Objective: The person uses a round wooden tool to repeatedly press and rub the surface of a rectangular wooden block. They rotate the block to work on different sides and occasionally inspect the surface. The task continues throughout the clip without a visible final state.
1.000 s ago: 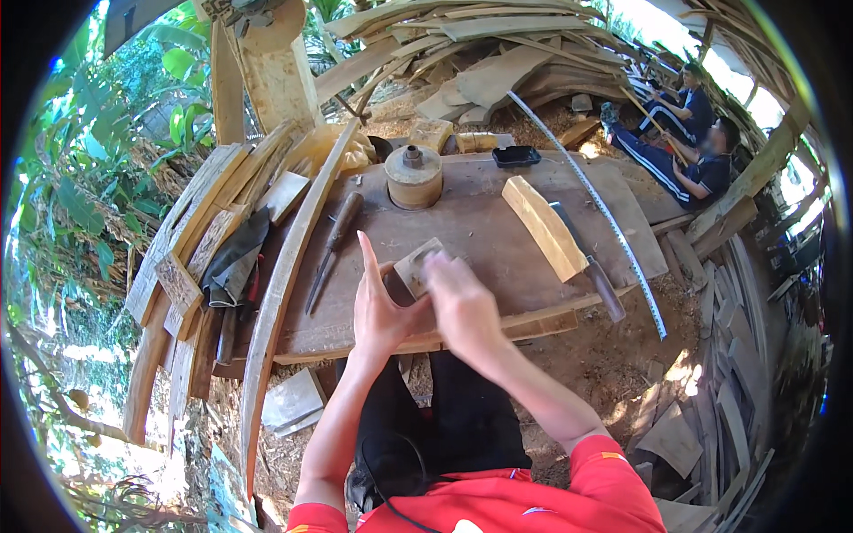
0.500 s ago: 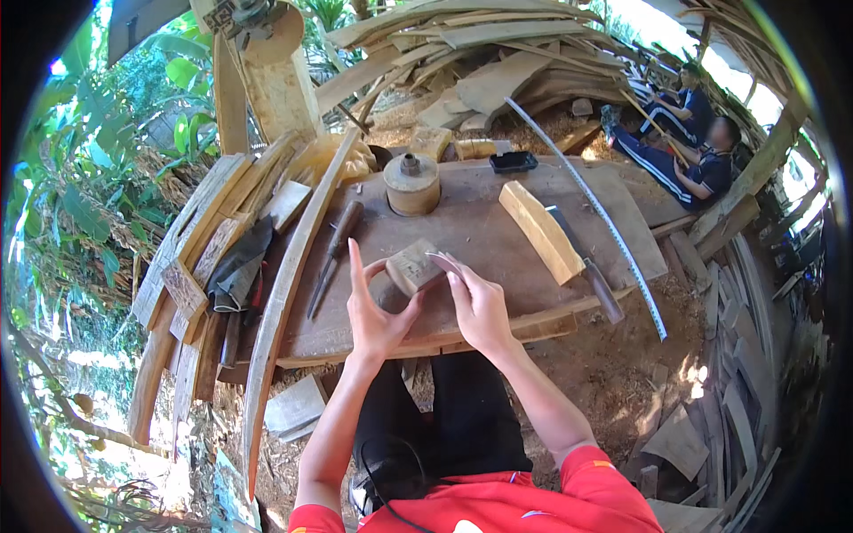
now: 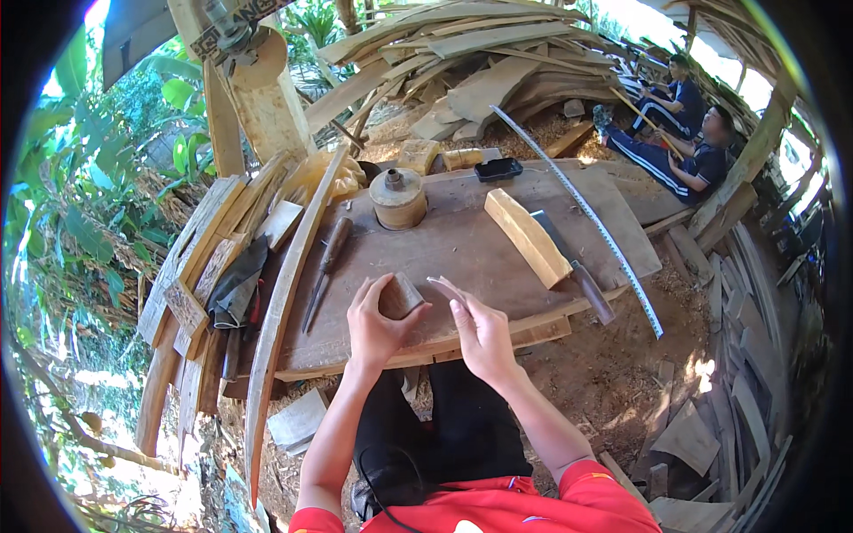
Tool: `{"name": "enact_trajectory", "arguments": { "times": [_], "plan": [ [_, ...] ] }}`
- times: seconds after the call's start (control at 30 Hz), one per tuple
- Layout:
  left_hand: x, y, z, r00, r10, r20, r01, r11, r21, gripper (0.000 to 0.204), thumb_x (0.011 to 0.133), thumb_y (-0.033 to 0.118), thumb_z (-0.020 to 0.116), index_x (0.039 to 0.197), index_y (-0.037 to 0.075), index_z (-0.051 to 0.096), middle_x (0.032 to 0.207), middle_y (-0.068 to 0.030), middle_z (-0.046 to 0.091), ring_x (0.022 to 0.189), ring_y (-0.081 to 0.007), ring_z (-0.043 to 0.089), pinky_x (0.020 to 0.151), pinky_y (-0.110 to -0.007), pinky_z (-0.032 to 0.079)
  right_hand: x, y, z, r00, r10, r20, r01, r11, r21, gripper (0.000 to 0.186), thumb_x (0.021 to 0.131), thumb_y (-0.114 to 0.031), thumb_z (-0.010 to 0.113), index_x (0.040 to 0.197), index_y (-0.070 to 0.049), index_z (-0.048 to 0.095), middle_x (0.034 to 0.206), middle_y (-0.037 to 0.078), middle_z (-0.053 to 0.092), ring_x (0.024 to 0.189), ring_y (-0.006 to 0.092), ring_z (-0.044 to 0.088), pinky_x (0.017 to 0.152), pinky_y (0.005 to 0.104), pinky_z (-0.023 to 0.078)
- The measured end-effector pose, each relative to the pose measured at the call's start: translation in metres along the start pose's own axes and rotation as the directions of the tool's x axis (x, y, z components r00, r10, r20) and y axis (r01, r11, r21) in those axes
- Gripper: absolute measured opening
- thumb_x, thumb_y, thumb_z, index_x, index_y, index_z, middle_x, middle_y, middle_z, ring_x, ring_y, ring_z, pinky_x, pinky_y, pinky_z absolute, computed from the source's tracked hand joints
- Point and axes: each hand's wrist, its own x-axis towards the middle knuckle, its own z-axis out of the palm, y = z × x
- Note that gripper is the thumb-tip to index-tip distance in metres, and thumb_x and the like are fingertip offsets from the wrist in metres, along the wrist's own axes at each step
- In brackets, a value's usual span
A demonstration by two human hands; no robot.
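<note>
A small wooden block [image 3: 402, 296] is gripped in my left hand [image 3: 371, 325], thumb on its near side and fingers round its far left side. Just to its right, my right hand [image 3: 485, 338] pinches a thin, flat brownish piece [image 3: 443, 289] whose exact kind I cannot make out. The piece is held apart from the block. Both hands are over the near edge of the wooden workbench [image 3: 426, 253]. A tool with a wooden handle and a narrow dark blade [image 3: 326, 271] lies to the left of my hands.
On the bench are a round wooden container [image 3: 398, 199], a pale wood bar [image 3: 528, 240], a dark-bladed knife [image 3: 590, 290], a black tray [image 3: 498, 169] and a long saw blade [image 3: 582, 218]. Long planks [image 3: 289, 311] lie at left. Two people [image 3: 702, 151] sit at far right.
The block has been tilted and drawn toward me in my left hand. The thin piece in my right hand has come away from the block. My view has shifted slightly.
</note>
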Motion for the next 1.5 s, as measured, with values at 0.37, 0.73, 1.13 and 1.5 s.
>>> {"name": "enact_trajectory", "arguments": {
  "times": [0.37,0.73,1.13,1.5],
  "plan": [
    [-0.022,0.028,-0.008,0.945,0.282,0.165,-0.294,0.955,0.05,0.069,0.061,0.012,0.095,0.125,0.0,0.07,0.114,-0.0162,0.067,0.107,-0.039,0.063,0.094,-0.046,0.052,-0.012,0.0,0.029,0.998,0.049,0.037,-0.057,0.961,0.271,0.039,0.112,-0.012,0.05,0.148,0.005,0.056,0.148,0.026,0.06,0.144,0.0306,0.054,0.114,0.0364,0.044],
    [-0.023,0.026,0.0,0.983,0.137,0.124,-0.119,0.983,-0.138,0.101,0.062,0.006,0.093,0.152,0.006,0.047,0.124,-0.0172,0.062,0.114,-0.0391,0.057,0.101,-0.049,0.046,-0.012,0.005,0.031,0.983,0.183,0.033,-0.184,0.937,0.298,0.042,0.114,-0.018,0.05,0.148,0.006,0.055,0.138,0.024,0.068,0.124,0.0189,0.066,0.1,0.0324,0.052],
    [-0.032,0.024,-0.007,0.935,0.277,0.223,-0.281,0.96,-0.016,0.119,0.068,0.001,0.09,0.166,0.001,0.024,0.124,-0.0208,0.059,0.114,-0.0425,0.055,0.101,-0.049,0.045,-0.015,0.009,0.031,0.979,0.205,0.002,-0.199,0.943,0.268,0.041,0.112,-0.014,0.053,0.149,0.003,0.056,0.125,0.029,0.073,0.114,0.0176,0.071,0.092,0.032,0.055],
    [-0.014,0.047,-0.006,0.972,0.223,0.071,-0.217,0.972,-0.091,0.11,0.065,-0.003,0.085,0.163,0.0,0.033,0.12,-0.0192,0.057,0.111,-0.0408,0.054,0.1,-0.051,0.041,-0.027,-0.001,0.02,0.992,-0.041,-0.123,0.066,0.977,0.203,0.04,0.111,-0.011,0.053,0.148,0.003,0.056,0.127,0.028,0.072,0.116,0.0196,0.071,0.094,0.0348,0.055]
  ]
}}
